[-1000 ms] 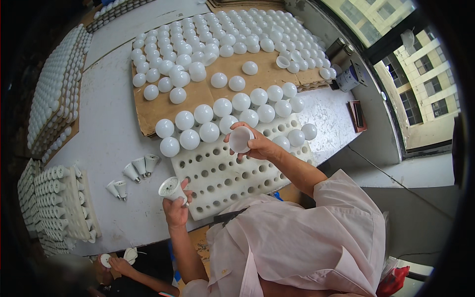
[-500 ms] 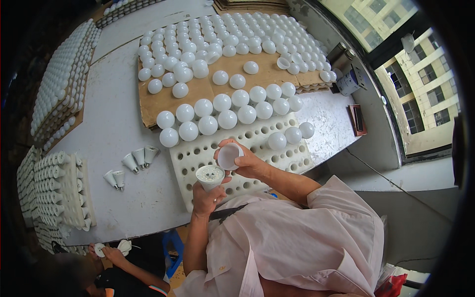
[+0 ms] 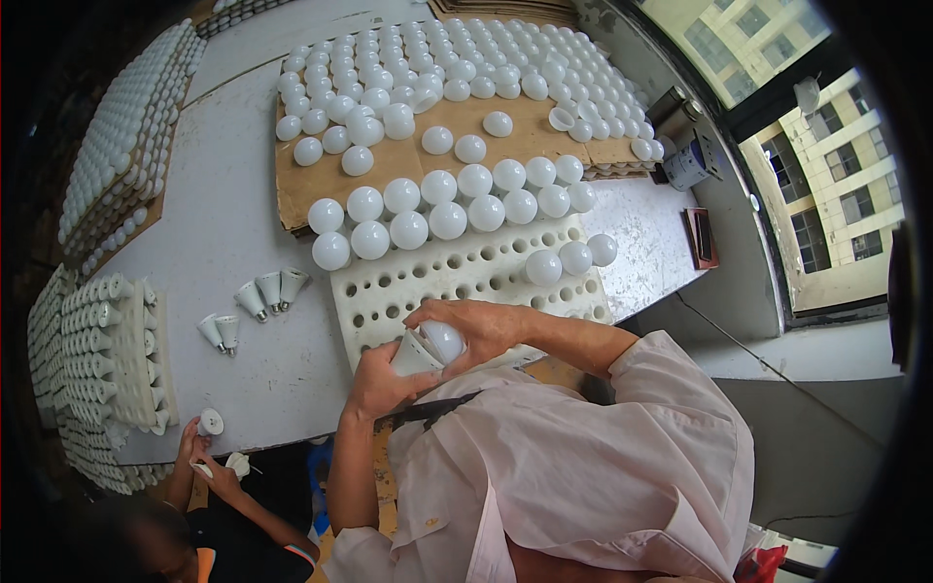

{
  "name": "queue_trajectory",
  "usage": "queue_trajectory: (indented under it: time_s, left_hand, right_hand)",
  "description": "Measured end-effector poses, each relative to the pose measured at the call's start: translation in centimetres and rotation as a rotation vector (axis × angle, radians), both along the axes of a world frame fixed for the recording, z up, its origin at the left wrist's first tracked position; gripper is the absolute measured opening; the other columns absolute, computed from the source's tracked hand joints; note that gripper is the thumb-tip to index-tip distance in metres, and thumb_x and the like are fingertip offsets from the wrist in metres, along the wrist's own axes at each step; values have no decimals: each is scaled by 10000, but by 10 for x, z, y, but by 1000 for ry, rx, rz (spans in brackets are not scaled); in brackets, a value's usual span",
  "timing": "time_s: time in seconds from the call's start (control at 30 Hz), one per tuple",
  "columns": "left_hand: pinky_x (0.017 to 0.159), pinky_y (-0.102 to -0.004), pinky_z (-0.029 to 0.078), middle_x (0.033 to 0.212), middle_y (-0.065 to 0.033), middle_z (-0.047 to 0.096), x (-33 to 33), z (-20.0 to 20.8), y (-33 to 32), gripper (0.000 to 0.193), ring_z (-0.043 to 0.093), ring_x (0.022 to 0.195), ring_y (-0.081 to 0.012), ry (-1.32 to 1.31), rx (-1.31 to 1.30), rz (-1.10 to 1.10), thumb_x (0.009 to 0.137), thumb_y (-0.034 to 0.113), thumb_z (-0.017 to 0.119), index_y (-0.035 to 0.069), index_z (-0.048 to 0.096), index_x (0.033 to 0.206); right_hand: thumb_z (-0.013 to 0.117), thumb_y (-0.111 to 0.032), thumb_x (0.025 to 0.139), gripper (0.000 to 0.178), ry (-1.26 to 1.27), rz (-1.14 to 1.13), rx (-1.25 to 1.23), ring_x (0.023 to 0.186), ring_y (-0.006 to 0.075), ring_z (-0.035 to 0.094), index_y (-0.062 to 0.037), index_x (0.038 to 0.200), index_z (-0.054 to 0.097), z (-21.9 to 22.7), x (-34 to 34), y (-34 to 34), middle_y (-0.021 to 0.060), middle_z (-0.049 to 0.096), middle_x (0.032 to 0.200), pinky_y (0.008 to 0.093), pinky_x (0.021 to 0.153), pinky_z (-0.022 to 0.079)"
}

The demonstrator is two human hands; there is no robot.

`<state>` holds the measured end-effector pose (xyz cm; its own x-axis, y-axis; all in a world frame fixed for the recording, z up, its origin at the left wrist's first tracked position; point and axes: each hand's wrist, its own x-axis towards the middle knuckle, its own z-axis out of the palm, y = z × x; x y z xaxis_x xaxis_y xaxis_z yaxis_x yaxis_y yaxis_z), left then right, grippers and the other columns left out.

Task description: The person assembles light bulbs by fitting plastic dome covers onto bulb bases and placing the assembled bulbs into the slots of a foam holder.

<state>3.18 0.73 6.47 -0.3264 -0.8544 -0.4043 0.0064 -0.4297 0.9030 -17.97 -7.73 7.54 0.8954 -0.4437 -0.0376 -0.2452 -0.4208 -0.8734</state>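
Note:
My left hand (image 3: 377, 381) grips a white cone-shaped bulb base (image 3: 414, 358), tilted with its wide end toward the right. In my right hand (image 3: 483, 328) is a white bulb cover (image 3: 444, 341), a milky dome pressed against the base's wide end. The two parts touch, though a thin gap seems to show between them; fingers hide some of the seam. Both hands are held above the near edge of a white foam tray (image 3: 428, 289) with rows of holes. Rounded bulbs (image 3: 447, 221) stand in its far rows, and a few more (image 3: 575, 257) at its right.
Several loose bulb bases (image 3: 270, 291) lie left of the tray. Beyond it, cardboard (image 3: 389, 180) carries many white domes. Stacked trays of bases (image 3: 107, 350) stand at the far left. A co-worker's hands (image 3: 202, 452) work at the lower left. A phone-like object (image 3: 702, 238) lies near the window.
My right hand has brought the dome down onto the base, and the base has tipped from upright to slanted. The co-worker's hands have moved up, holding a white part.

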Motion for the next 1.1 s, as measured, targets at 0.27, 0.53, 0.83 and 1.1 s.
queue_trajectory:
  time_s: [0.27, 0.53, 0.83, 1.1]
  left_hand:
    - [505, -245, 486, 721, -70, 650, -1, 0, 5, 455, 591, 567, -110, -119, -94, -79, 646, 213, 871, -73, 641, 914]
    - [483, -235, 491, 752, -91, 657, -4, 10, 3, 412, 609, 574, -119, -106, 32, -213, 666, 211, 821, -82, 655, 903]
    - [415, -235, 439, 704, -89, 637, -8, -3, -13, 325, 570, 484, -120, -16, 88, -249, 731, 185, 767, -87, 648, 865]
    - [285, -197, 378, 773, -165, 644, -11, -77, -13, 566, 602, 451, -185, 1042, 539, -12, 936, 468, 532, -56, 521, 1149]
  right_hand:
    - [818, -163, 664, 704, -147, 97, -69, 1073, 337, 556, -62, 1259, 455, -13, 10, 12, 148, 509, 1206, 411, 916, 466]
    - [772, -86, 604, 482, -514, -86, -180, 943, 283, 571, -46, 1033, 555, -24, 13, 40, 127, 565, 1036, 375, 803, 491]
    - [730, -65, 567, 441, -475, -200, -59, 871, 276, 564, -49, 969, 549, -34, 12, 35, 99, 570, 889, 367, 760, 486]
    - [825, -73, 615, 902, -355, -294, 0, 1239, 205, 396, -92, 1371, 333, -27, 11, 26, 115, 317, 1348, 356, 1018, 361]
